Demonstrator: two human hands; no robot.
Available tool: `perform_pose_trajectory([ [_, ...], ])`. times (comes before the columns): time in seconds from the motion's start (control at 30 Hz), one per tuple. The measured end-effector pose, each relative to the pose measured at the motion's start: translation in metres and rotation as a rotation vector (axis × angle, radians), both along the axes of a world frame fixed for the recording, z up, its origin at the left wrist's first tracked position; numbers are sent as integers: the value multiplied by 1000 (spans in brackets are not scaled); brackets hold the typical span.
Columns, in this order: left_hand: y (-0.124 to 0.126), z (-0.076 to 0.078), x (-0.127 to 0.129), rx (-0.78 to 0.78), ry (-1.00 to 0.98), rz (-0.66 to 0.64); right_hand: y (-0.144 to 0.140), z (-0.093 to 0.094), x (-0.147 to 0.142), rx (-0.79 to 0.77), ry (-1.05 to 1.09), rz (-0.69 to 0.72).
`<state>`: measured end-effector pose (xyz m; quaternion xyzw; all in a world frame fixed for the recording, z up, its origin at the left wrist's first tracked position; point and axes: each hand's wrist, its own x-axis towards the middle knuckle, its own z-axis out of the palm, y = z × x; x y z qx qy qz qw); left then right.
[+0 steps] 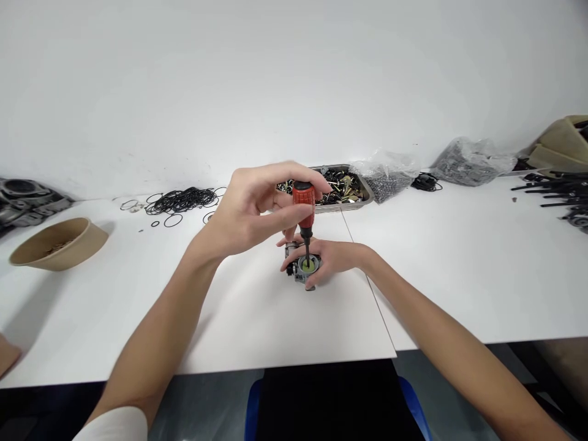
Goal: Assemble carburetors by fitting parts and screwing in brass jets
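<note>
A workshop: white bench (459,263) strewn with rubber rings (184,199) and tray of metal parts (342,190).

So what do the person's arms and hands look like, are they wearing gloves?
No gloves. The left hand and right hand are bare, with no rings or watch in view. Both forearms are bare too; a white sleeve shows on the left upper arm.

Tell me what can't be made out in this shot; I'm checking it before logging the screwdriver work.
- Head view: the screwdriver tip and what it meets are too small, sunk in the small metal part's green centre.
- The part's far side is hidden by the right hand.
- Brown bowl contents: too small.
- Metal tray pieces: partly hidden by the left hand.
- Dark castings: cut by the left edge.
</note>
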<state>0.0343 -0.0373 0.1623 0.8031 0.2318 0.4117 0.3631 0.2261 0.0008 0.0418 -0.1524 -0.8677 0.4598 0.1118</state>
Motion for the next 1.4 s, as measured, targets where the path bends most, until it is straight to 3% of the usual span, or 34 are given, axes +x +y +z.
perform_pose_trajectory([
  [0.2, 3, -8, 8, 0, -78, 92, -1, 3, 0, 3, -17, -13],
  [0.47, 7, -17, 15, -107, -157, 64, -1, 4, -1, -2, -19, -6],
  [1.0, 5, -1, -6, -88, 33, -12, -2, 5, 0, -18, -39, -26],
  [1.4, 2, -3, -5, -104, 66, -25, -6, 8, -1, -33, -70, -62],
])
